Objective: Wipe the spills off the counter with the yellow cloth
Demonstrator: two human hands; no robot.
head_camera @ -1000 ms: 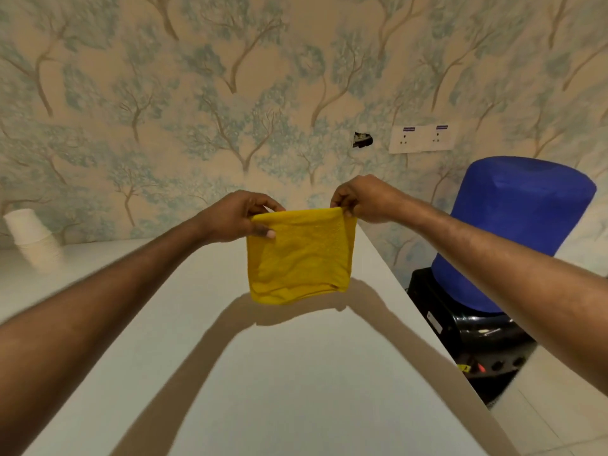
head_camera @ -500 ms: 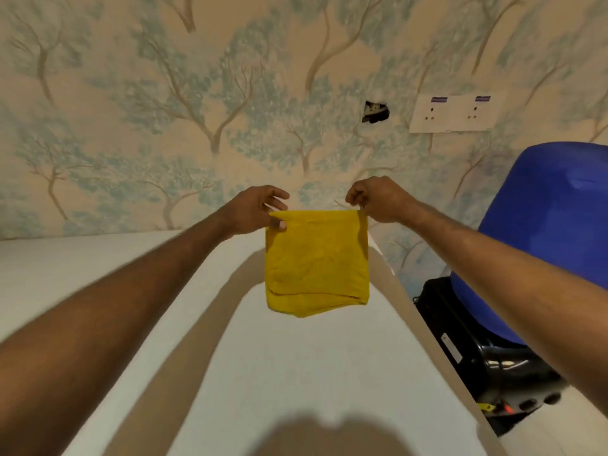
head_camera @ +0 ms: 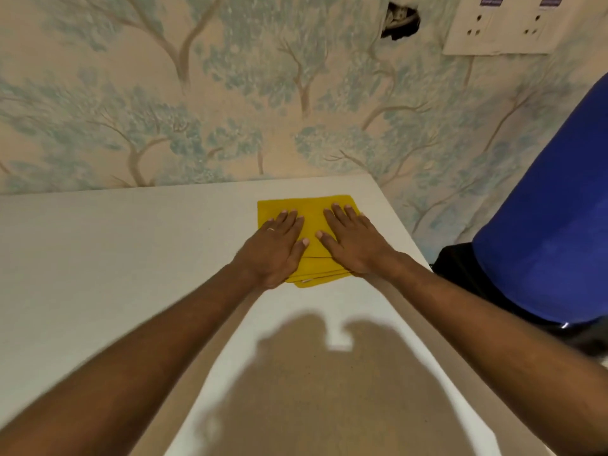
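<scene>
Big shadow covers near desk. Left hand and right hand lie flat, fingers spread, pressing folded cloth near desk's far right corner, hiding its middle. No spills discernible. Blue drum cut off at right.

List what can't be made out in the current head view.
- Spills: none discernible on the white counter; anything under the folded yellow cloth is hidden by the cloth, the left hand and the right hand.
- Blue cylindrical container: cut off by the right edge.
- White wall socket plate: cut off by the top edge.
</scene>
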